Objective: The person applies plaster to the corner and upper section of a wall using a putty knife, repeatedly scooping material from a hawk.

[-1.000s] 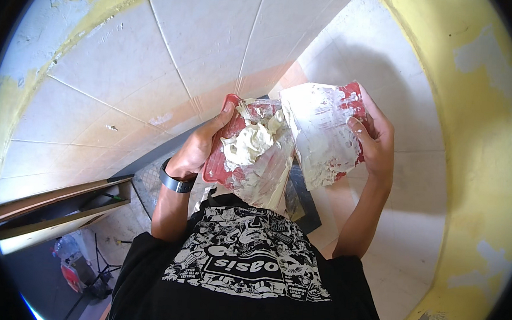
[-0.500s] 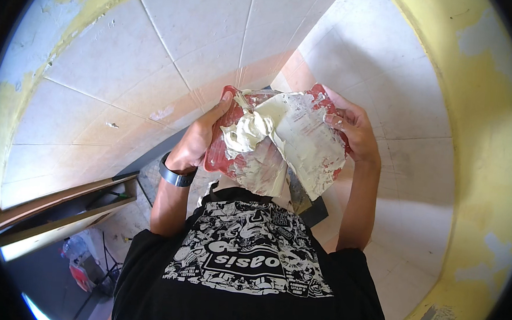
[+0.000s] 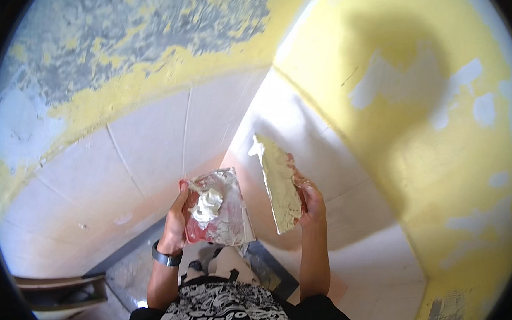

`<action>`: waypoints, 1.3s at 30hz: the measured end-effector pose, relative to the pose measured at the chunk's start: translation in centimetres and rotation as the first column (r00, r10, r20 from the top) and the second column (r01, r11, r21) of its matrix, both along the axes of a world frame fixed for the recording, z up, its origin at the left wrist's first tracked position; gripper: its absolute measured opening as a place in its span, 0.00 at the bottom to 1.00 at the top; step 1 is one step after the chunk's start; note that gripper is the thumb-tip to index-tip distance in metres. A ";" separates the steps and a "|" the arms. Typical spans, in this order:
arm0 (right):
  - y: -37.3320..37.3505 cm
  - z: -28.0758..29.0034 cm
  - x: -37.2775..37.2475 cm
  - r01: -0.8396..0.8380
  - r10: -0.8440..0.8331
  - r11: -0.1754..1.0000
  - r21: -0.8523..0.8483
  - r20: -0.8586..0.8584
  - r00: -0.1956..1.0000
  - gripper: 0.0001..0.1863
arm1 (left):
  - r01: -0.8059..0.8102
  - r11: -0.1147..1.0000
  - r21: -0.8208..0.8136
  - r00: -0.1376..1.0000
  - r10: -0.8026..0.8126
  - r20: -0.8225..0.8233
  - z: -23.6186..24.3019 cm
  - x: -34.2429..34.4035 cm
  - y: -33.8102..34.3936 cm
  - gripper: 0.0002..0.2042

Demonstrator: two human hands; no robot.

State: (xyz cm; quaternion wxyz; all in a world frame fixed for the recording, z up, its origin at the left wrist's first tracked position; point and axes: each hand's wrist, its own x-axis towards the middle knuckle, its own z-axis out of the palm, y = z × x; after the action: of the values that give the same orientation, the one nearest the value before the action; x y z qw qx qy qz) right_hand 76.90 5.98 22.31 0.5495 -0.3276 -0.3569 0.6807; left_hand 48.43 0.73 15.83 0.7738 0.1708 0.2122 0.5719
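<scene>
My left hand (image 3: 176, 224) grips the red edge of a plastering scraper (image 3: 228, 223) held nearly flat. On it sits a mound of creamy white putty (image 3: 208, 205), with thinner smears around it. My right hand (image 3: 312, 203) is closed on the red edge of a second scraper (image 3: 281, 185), which is tilted up and coated with putty along its pale blade. The two scrapers are apart, in front of a wall corner. Fingers under both scrapers are partly hidden.
Ahead on the left, the upper wall (image 3: 176, 32) is rough grey and yellow above white tiles (image 3: 146, 135). A yellow wall (image 3: 387, 127) with white patches stands at right. A wooden shelf or drawer (image 3: 63, 295) lies low at left; dark edging (image 3: 270, 266) runs along the floor.
The scrapers, which overlapped before, are now separated. The right one is raised and turned more upright, carrying putty. My view has tilted up to show more of the walls.
</scene>
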 end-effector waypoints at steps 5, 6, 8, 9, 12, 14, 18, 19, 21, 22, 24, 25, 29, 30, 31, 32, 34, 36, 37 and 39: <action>3.6 12.8 2.4 0.234 -0.291 0.939 0.253 0.218 0.932 0.26 | 0.016 0.997 0.077 0.999 -0.018 0.029 5.3 0.5 1.9 0.29; 5.4 15.8 3.9 0.166 -0.277 0.922 0.349 0.301 0.913 0.25 | 0.036 0.991 0.126 0.999 -0.040 0.029 6.0 1.4 3.9 0.29; 8.7 20.3 5.6 0.183 -0.356 0.862 0.472 0.309 0.882 0.21 | 0.089 0.973 0.215 0.993 -0.103 0.055 7.9 2.8 7.4 0.30; 10.3 22.6 6.8 0.168 -0.361 0.878 0.449 0.389 0.848 0.21 | 0.106 0.964 0.246 0.994 -0.105 -0.018 9.5 3.1 9.2 0.30; 12.2 28.2 6.2 0.024 -0.231 0.929 0.370 0.527 0.818 0.22 | 0.029 0.963 0.269 1.000 -0.031 0.002 15.2 5.1 14.0 0.29; 11.8 29.1 4.3 -0.081 -0.137 0.938 0.337 0.574 0.807 0.23 | 0.023 0.949 0.313 0.999 -0.037 0.040 17.9 5.2 15.9 0.29; 10.3 27.8 4.1 -0.024 -0.192 0.952 0.307 0.653 0.733 0.25 | -0.016 0.914 0.404 0.997 -0.014 0.071 20.4 5.8 15.4 0.26; 10.2 27.3 4.4 -0.080 -0.163 0.949 0.305 0.693 0.703 0.24 | -0.031 0.911 0.410 0.997 0.000 0.076 20.4 5.9 15.3 0.25; 9.9 27.1 5.1 -0.094 -0.142 0.963 0.254 0.768 0.625 0.24 | -0.003 0.903 0.429 0.999 -0.020 0.048 20.0 5.7 15.0 0.25; 9.7 27.0 4.6 -0.114 -0.113 0.972 0.206 0.832 0.543 0.23 | 0.017 0.892 0.451 0.999 -0.029 0.018 19.9 5.5 14.8 0.25; 9.0 26.7 3.7 -0.050 -0.128 0.978 0.200 0.780 0.613 0.22 | 0.022 0.916 0.401 0.999 -0.039 0.036 19.7 5.4 14.4 0.25; 8.6 26.8 3.1 0.012 -0.153 0.981 0.195 0.728 0.669 0.22 | 0.024 0.934 0.358 0.997 -0.050 0.063 19.8 5.3 14.1 0.25; 9.8 26.1 4.5 -0.091 -0.110 0.963 0.252 0.683 0.722 0.23 | 0.034 0.908 0.417 0.998 -0.050 0.027 18.5 5.0 15.0 0.26; 10.7 25.9 5.0 -0.099 -0.124 0.949 0.299 0.642 0.757 0.22 | 0.033 0.923 0.384 0.999 -0.038 0.005 18.3 4.7 15.0 0.26; 11.3 26.4 5.6 -0.099 -0.142 0.932 0.348 0.603 0.785 0.21 | 0.035 0.935 0.352 0.999 -0.033 -0.012 18.2 4.6 15.0 0.27; 12.0 27.6 6.7 -0.092 -0.158 0.928 0.360 0.607 0.779 0.21 | 0.042 0.930 0.365 0.999 -0.043 -0.006 18.1 4.8 14.8 0.27; 13.2 30.3 8.2 0.092 -0.439 0.777 0.623 0.431 0.788 0.18 | 0.063 0.951 0.302 0.998 -0.069 0.009 17.3 5.1 13.7 0.28; 11.9 33.8 2.0 0.149 -0.745 0.551 0.821 0.402 0.533 0.16 | 0.038 0.953 0.300 0.999 -0.039 -0.003 15.5 3.5 12.8 0.27; 12.2 36.0 1.9 -0.070 -0.867 0.366 0.928 0.368 0.336 0.18 | -0.007 0.948 0.320 0.999 -0.007 0.042 14.5 3.6 12.3 0.26; 12.1 39.3 0.3 -0.323 -0.957 0.194 0.926 0.251 0.146 0.20 | -0.063 0.950 0.307 0.993 0.028 0.117 13.0 3.5 11.1 0.26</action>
State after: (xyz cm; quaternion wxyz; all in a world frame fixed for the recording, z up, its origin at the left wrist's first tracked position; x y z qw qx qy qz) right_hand 77.21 18.10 61.56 0.4685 -0.3655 -0.7775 -0.2058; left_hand 51.97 11.79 28.86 0.7346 0.2530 0.0802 0.6244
